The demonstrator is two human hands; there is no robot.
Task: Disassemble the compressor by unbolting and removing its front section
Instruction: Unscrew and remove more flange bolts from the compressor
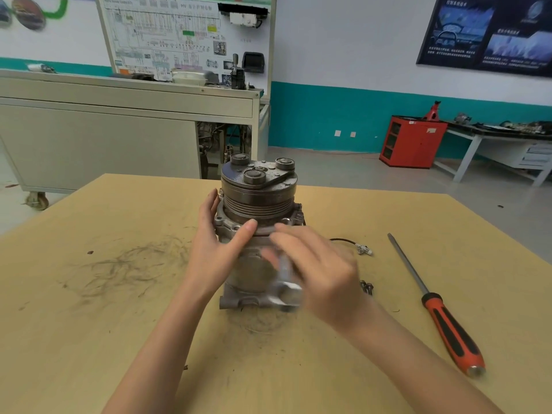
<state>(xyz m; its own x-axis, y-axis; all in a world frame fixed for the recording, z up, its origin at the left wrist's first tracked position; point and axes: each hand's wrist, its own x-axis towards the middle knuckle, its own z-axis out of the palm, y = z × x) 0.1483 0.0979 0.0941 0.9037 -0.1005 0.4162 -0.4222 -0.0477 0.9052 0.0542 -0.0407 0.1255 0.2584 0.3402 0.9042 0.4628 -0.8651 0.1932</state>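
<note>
1. Position: the compressor [258, 201] stands upright at the centre of the frame on the tabletop [119, 294], pulley end up. Its base rests on the tabletop.
2. Front section [230, 222]: the flanged housing under the pulley sits flush on the body. No gap shows at the joint, so it is judged not yet removed.
3. Left hand [215, 249]: the grip is wide. The fingers lie straight along the left side of the flange and the thumb reaches across the front. It touches the housing and steadies it.
4. Right hand [322, 270]: the grip is closed round a bright wrench [286, 282] in front of the lower body. Both are blurred, so it cannot be told which fastener the wrench is on, if any.
5. Done, as a judgement: two small bolts [366, 286] lie loose on the tabletop just right of the compressor. This suggests part of the unbolting is complete. Holes in the near-left flange look empty, though this is not certain.
6. Left to do, as a judgement: loosen any remaining flange bolts, which are hidden behind the hands and pulley, then lift the front section off the body.
7. Other items: a screwdriver [448, 324] with an orange handle lies at lower right, well apart from the compressor. A thin lead [363, 249] with a plug lies right of centre.
</note>
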